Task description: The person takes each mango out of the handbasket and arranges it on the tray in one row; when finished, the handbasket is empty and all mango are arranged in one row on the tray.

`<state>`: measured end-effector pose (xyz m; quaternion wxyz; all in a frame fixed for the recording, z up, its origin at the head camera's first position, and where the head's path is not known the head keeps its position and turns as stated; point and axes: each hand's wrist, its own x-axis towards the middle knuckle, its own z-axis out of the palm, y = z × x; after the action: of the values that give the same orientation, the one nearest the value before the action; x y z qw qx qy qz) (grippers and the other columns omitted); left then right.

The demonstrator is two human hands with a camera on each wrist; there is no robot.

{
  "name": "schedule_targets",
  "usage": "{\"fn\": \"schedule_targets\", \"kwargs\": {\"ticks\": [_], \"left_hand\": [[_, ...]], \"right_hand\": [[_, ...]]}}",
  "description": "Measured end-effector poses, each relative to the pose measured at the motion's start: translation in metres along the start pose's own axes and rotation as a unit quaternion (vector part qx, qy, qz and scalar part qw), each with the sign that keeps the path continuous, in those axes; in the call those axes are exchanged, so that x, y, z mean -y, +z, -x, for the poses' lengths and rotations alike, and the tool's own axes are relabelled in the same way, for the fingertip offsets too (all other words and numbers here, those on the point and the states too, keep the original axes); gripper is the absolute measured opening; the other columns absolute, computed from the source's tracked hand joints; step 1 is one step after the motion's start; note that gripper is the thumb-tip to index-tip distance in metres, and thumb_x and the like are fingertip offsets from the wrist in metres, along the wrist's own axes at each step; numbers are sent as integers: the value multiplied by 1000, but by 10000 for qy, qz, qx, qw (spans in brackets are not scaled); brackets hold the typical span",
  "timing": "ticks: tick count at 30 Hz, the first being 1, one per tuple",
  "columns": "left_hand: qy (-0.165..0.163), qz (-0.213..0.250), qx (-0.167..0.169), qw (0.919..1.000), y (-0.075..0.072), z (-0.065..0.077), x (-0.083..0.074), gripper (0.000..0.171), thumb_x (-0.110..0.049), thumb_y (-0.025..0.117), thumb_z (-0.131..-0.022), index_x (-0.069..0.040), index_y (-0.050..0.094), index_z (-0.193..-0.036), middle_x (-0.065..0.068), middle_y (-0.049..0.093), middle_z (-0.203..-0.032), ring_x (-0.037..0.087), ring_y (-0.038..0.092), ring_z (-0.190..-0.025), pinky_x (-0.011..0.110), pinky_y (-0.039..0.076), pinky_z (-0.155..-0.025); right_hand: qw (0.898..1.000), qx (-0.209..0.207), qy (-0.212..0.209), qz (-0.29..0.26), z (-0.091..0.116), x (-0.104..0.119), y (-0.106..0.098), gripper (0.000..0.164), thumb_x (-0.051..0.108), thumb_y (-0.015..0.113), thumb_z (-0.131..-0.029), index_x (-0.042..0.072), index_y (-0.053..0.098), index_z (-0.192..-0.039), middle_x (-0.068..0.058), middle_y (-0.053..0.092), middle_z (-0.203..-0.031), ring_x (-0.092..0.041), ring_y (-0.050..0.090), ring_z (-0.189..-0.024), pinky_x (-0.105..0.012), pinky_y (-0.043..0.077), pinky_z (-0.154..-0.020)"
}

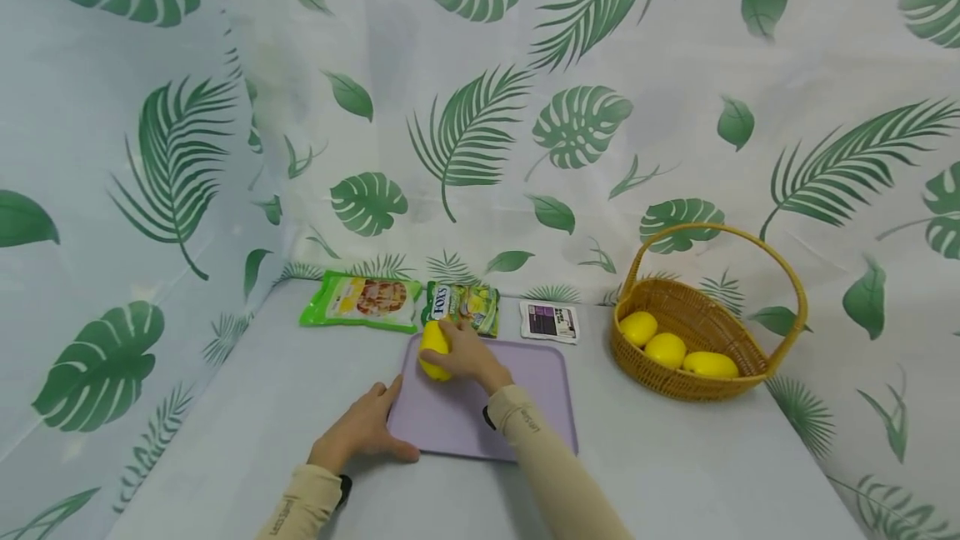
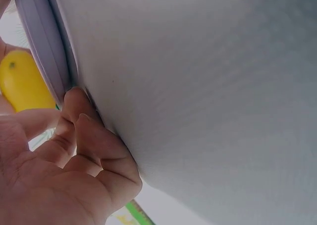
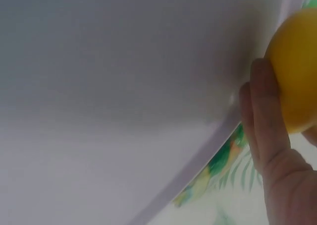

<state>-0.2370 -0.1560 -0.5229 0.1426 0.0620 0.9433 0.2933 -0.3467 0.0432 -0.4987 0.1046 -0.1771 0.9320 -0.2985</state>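
In the head view, my right hand point(image 1: 471, 354) grips a yellow lemon point(image 1: 432, 348) from its right side, over the far left part of a lilac tray point(image 1: 480, 432). The right wrist view shows long fingers point(image 3: 267, 111) lying along the smooth lemon point(image 3: 299, 71), close to the tray's rim. At the tray's near left corner, my left hand point(image 1: 363, 423) holds the edge, fingers on the left side and thumb at the front. Bent fingertips point(image 2: 79, 103) meet the tray's rim point(image 2: 44, 41) in the left wrist view. Whether the lemon touches the tray is unclear.
A wicker basket point(image 1: 637, 365) with a tall handle stands on the right, holding several lemons point(image 1: 665, 350). Behind the tray lie a green-and-yellow packet point(image 1: 363, 301), a green FOX'S bag point(image 1: 476, 307) and a small white packet point(image 1: 550, 322). Leaf-patterned cloth point(image 1: 480, 248) rises behind the table.
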Motion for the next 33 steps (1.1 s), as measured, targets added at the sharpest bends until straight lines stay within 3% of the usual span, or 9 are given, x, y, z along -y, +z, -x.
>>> {"fn": "schedule_targets", "kwargs": {"ticks": [4,9,14,20,23,29,33], "left_hand": [[6,29,14,10000,0,0,-4,128,-55,93,-58,-6,31,-157,27,47,-145,38,54,-126,57,44,-108],[23,31,60,10000,3,-1,-6,127,-55,93,-59,-5,30,-158,28,45,-147,40,52,-131,58,43,-109],[163,-35,94,9998,7,-2,-9,126,-56,92,-61,-5,30,-158,25,48,-144,36,55,-125,56,46,-107],[129,-12,57,9999,5,-2,-11,126,-55,92,-61,-6,29,-158,26,47,-145,38,54,-127,56,45,-107],[122,-15,65,9999,5,-3,-9,127,-56,92,-60,-8,28,-159,27,46,-147,39,53,-128,57,45,-107],[0,43,130,9999,3,-2,-5,129,-57,92,-59,-10,26,-160,30,40,-153,43,48,-135,60,41,-110],[-60,-33,109,9999,1,0,1,130,-58,92,-58,-10,26,-160,27,46,-147,37,54,-126,58,45,-107]], "right_hand": [[9999,-116,45,57,-2,7,7,80,57,62,-92,13,39,-155,-27,39,-152,-34,54,-117,-50,50,-98],[9999,-92,81,106,-2,11,12,80,57,61,-92,12,39,-155,-26,36,-155,-34,53,-121,-50,48,-102],[9997,-55,215,108,3,7,13,80,58,59,-93,12,38,-155,-26,29,-160,-35,52,-124,-52,47,-105],[9997,-56,178,124,1,4,13,83,64,55,-93,16,35,-157,-25,29,-159,-33,53,-122,-52,48,-103],[9996,-121,180,160,1,3,10,83,65,53,-93,15,34,-157,-26,31,-159,-37,51,-130,-55,47,-105],[9991,-237,339,124,11,-6,-2,86,66,53,-92,20,28,-160,-27,20,-164,-48,33,-147,-66,34,-114],[9987,-365,323,142,17,-13,-8,85,65,53,-93,20,27,-160,-27,25,-162,-48,39,-143,-65,37,-112]]}}
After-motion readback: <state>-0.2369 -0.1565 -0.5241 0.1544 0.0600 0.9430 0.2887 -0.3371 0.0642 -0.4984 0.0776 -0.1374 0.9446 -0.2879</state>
